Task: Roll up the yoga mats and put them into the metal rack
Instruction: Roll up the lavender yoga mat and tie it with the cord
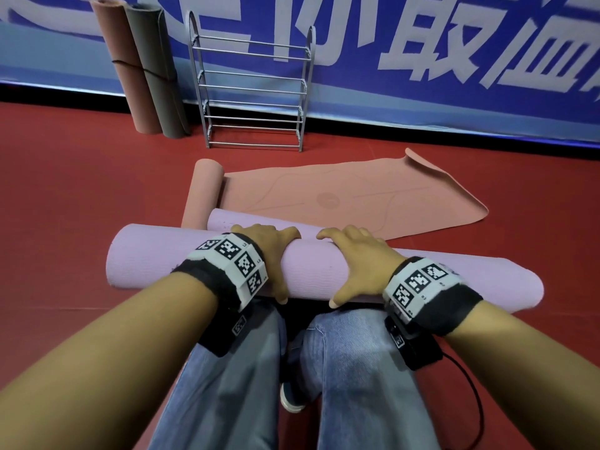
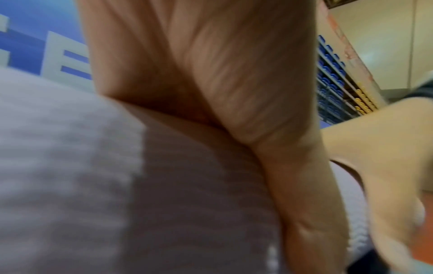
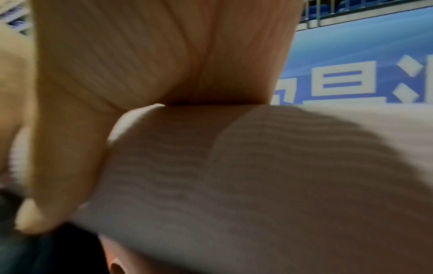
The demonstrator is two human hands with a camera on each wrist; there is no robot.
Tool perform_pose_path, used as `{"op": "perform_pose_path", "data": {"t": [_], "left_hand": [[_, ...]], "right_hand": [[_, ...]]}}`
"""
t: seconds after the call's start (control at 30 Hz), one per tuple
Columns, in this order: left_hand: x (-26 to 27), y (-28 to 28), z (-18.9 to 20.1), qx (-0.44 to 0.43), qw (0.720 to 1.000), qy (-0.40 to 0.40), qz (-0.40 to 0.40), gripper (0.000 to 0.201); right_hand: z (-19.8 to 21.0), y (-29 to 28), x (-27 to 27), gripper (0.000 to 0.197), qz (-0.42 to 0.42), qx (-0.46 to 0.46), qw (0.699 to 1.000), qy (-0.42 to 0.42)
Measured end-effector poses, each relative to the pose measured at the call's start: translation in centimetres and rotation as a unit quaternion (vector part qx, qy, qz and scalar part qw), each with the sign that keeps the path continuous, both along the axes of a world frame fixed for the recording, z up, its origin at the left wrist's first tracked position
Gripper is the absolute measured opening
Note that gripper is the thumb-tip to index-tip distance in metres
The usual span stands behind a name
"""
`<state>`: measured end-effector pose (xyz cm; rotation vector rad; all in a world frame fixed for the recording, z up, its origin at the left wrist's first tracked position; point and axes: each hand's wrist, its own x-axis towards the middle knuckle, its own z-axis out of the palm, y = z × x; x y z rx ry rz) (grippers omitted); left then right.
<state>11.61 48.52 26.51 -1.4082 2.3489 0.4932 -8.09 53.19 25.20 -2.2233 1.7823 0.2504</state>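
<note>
Both my hands are curled over the rolled lilac yoga mat (image 1: 324, 271), which lies crosswise on the red floor (image 1: 65, 190) just in front of my knees: my left hand (image 1: 269, 251) and my right hand (image 1: 357, 264) each have a grip on it, fingers over the top and thumbs down its near side. Beyond it the pink yoga mat (image 1: 341, 196) lies half unrolled, its left end in a roll. The metal rack (image 1: 253, 89) stands against the blue banner (image 1: 454, 60), with two rolled mats (image 1: 146, 69) leaning just left of it.
</note>
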Motion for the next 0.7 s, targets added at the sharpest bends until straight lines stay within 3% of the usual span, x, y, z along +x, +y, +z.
{"op": "perform_pose_path", "data": {"t": [0.17,0.27,0.37,0.5,0.7], "left_hand": [[0.9,-1.6,-0.5,0.089,0.994,0.061,0.031,0.094],[0.4,-0.4,-0.5,-0.017,1.000,0.006,0.003,0.101],[0.1,1.8,-1.2,-0.136,0.988,-0.058,-0.040,0.118],[0.3,2.4,-2.1,-0.153,0.986,-0.066,-0.031,0.127],[-0.6,1.5,-1.4,-0.121,0.990,-0.065,-0.006,0.105]], "right_hand": [[-1.2,0.8,1.1,0.130,0.012,-0.031,0.997,0.067],[-1.3,0.1,1.0,0.120,0.006,-0.040,0.998,0.051],[-1.3,-0.7,0.8,0.116,-0.004,-0.032,0.999,0.027],[-1.1,-1.4,0.9,0.114,-0.008,-0.009,1.000,0.013],[-0.9,-1.9,0.8,0.111,-0.012,0.019,1.000,0.006]]}}
